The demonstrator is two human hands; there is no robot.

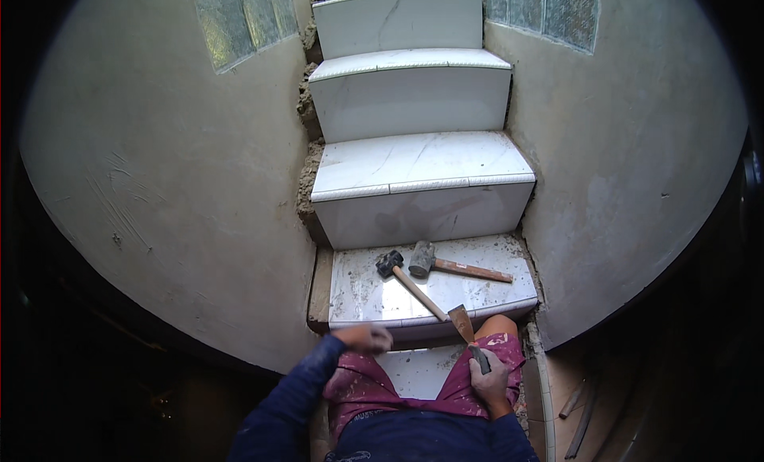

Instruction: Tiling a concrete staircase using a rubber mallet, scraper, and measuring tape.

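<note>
My right hand (491,376) rests over my right thigh, closed round the dark handle of a scraper (461,325). The flat, rust-brown blade points up and away from me. Above my left knee is my left hand (364,339), smeared by motion, so its fingers are hard to read. On the dusty white tiled step ahead lie two hammers. One is a hammer with a black head and pale wooden handle (419,293), its handle end near the step's front edge. Beside it, a mallet with a grey head and reddish-brown handle (473,272) lies pointing right.
White tiled stairs (422,155) climb ahead between a curved plastered left wall (175,159) and right wall (613,167). Rough mortar (309,179) shows along the stairs' left side. Glass blocks (243,20) are set high in both walls. Thin strips (585,418) lie at lower right.
</note>
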